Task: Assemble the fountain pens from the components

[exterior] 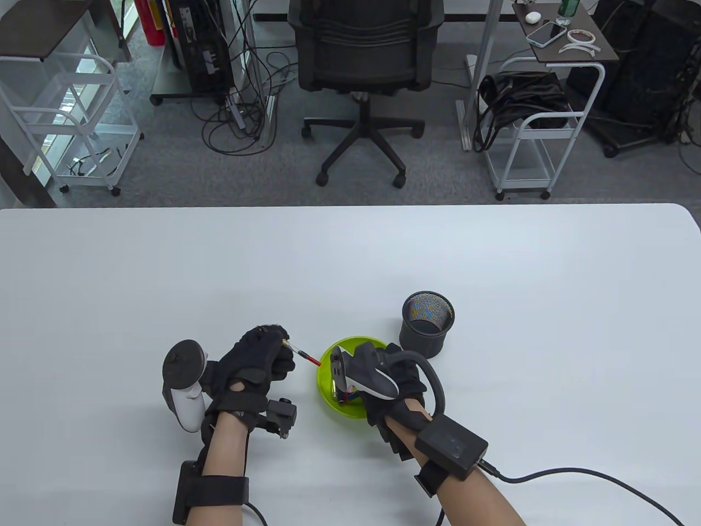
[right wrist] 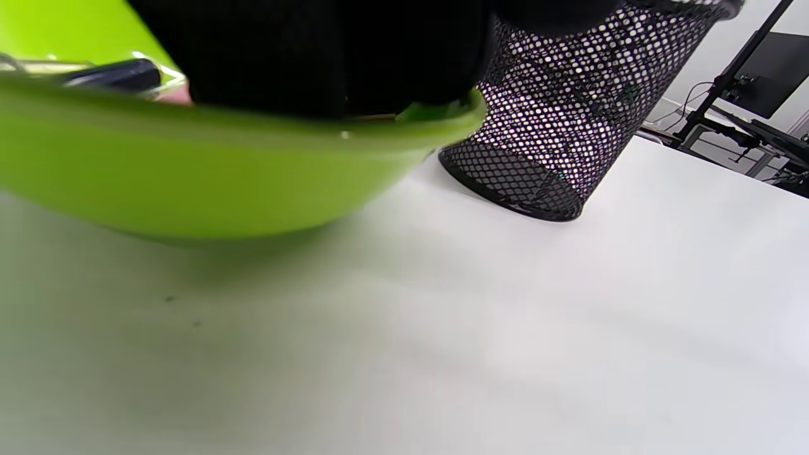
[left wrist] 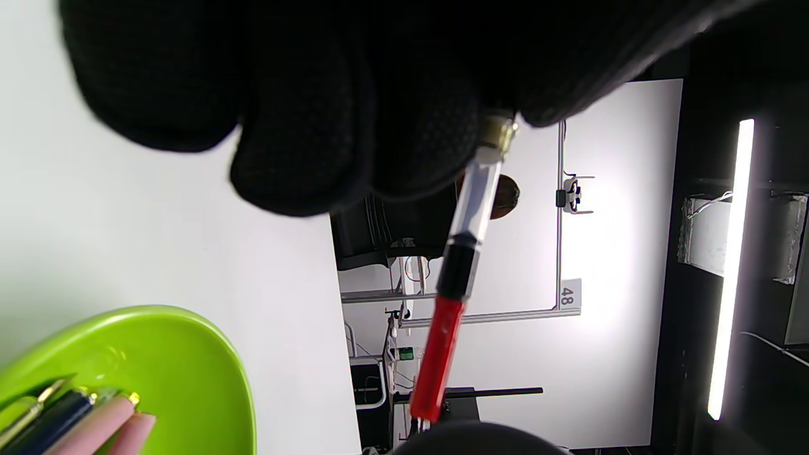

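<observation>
While parts remain unjoined:
Left hand (exterior: 257, 364): pinches nib-and-converter unit (left wrist: 456, 272).
Right hand (exterior: 391, 383): inside green bowl (exterior: 327, 397) — grip indiscernible.
Next: select a matching barrel — judged.

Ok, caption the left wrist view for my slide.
Left hand pinches a pen converter, red end outward, beside the green bowl of pen parts.

Gloved fingers (right wrist: 316, 57) reach into green bowl (right wrist: 208, 170) beside mesh cup (right wrist: 556, 126).
</observation>
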A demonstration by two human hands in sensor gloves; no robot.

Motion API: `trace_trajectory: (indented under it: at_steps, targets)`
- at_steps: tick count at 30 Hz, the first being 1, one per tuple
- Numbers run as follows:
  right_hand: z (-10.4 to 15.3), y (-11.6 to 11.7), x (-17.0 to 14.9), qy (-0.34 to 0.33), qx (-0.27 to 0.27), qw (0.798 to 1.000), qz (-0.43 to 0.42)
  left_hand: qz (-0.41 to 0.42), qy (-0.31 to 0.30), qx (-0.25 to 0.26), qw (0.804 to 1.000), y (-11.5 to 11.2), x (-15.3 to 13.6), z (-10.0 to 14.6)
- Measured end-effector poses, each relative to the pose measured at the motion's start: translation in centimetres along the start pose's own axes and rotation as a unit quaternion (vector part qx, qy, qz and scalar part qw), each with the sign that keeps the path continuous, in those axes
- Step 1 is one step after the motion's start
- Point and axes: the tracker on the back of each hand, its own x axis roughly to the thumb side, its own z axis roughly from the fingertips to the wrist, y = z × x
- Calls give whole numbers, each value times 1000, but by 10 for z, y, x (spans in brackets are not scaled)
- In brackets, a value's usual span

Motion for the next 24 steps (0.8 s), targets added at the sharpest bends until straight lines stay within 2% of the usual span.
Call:
trace_trajectory:
  at_steps: [10,15,19,24]
  targets:
    - [11,-8,-13,-7,-23,999,-23,12,2,-7,1000,-1,-1,0]
    - [23,-16,-26,-5,-54,997,-57,8,3,-7,1000,-1,-2,0]
    - [35,-16,-40,-12,-94,988,-123,9,4,-4,1000,-1,-2,1]
    - [54,-12,-51,-44,-179,964,-193,-4,11,-9,1000,-4,-5,0]
